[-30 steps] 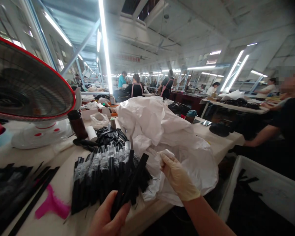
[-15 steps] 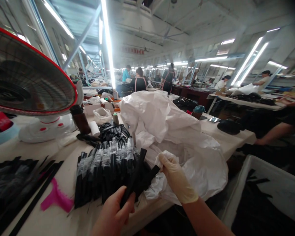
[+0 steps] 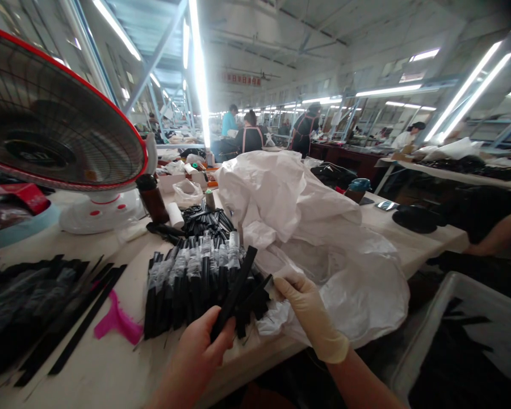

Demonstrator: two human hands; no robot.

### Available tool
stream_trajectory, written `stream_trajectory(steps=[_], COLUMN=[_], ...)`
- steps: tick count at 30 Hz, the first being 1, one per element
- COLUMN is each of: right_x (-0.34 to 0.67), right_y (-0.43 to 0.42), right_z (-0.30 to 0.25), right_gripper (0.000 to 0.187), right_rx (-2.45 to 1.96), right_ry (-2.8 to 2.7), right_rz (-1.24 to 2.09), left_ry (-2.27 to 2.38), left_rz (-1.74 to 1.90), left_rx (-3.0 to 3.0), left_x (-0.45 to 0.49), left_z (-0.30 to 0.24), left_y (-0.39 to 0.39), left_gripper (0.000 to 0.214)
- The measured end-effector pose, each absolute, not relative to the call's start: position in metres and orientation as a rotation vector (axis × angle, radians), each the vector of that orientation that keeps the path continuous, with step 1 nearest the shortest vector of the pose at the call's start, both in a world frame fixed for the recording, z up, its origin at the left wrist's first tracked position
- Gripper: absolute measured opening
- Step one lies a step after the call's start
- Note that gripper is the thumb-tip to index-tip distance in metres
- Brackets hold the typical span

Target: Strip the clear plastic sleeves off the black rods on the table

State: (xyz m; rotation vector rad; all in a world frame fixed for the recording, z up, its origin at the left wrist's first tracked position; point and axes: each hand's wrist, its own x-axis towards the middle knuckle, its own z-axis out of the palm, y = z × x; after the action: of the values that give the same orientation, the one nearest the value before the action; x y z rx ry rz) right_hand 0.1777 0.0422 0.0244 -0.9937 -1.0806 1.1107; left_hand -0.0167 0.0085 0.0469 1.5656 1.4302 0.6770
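Black strips (image 3: 237,284) are gripped in my bare left hand (image 3: 204,346), with their free ends fanned apart toward the upper right. My right hand (image 3: 310,312) wears a pale thin glove, and its fingertips pinch a small piece of clear plastic (image 3: 272,291) beside the end of one strip. Behind my left hand lies a row of black strip bundles (image 3: 191,284), each bound round with clear plastic. A large crumpled white plastic bag (image 3: 289,193) spreads over the table behind and beside my right hand.
A red-rimmed fan (image 3: 106,210) stands at left. More black strips (image 3: 29,307) and a magenta piece (image 3: 118,322) lie near it. At lower right is a white bin (image 3: 426,318) holding black pieces. A person's arm (image 3: 498,236) reaches in at right. Brown bottle (image 3: 155,199) stands behind.
The view has turned slightly left, so the scene shifts right. My right fingers have moved slightly, still close to the strip's end. My left hand keeps its hold on the strips.
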Motion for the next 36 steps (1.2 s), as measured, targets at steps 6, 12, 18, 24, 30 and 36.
stream_trajectory(steps=[6,12,18,24,30,36], right_x=[0.179,0.184,0.183,0.185,0.156,0.148], right_y=[0.045,0.049,0.04,0.033,0.024,0.024], right_z=[0.022,0.018,0.025,0.036,0.027,0.023], right_gripper=[0.029,0.037,0.033,0.025,0.032,0.042], right_rx=[-0.965,-0.959,-1.023,-0.991,-1.002,-1.062], right_ry=[-0.912,-0.643,-0.802,-1.083,-1.077,-1.173], right_rz=[1.232,1.283,1.177,1.196,1.486,1.554], left_ry=[1.456,1.431,1.323,1.319,1.383,1.366], left_rz=[0.727,0.709,0.575,0.584,0.608,0.585], left_rx=[1.576,1.594,1.478,1.431,1.63,1.619], left_x=[-0.025,-0.026,-0.02,-0.026,-0.019,-0.038], left_z=[0.052,0.056,0.057,0.061,0.055,0.043], left_y=[0.005,-0.008,-0.009,-0.004,-0.001,-0.004], left_gripper=[0.027,0.026,0.027,0.03,0.023,0.024])
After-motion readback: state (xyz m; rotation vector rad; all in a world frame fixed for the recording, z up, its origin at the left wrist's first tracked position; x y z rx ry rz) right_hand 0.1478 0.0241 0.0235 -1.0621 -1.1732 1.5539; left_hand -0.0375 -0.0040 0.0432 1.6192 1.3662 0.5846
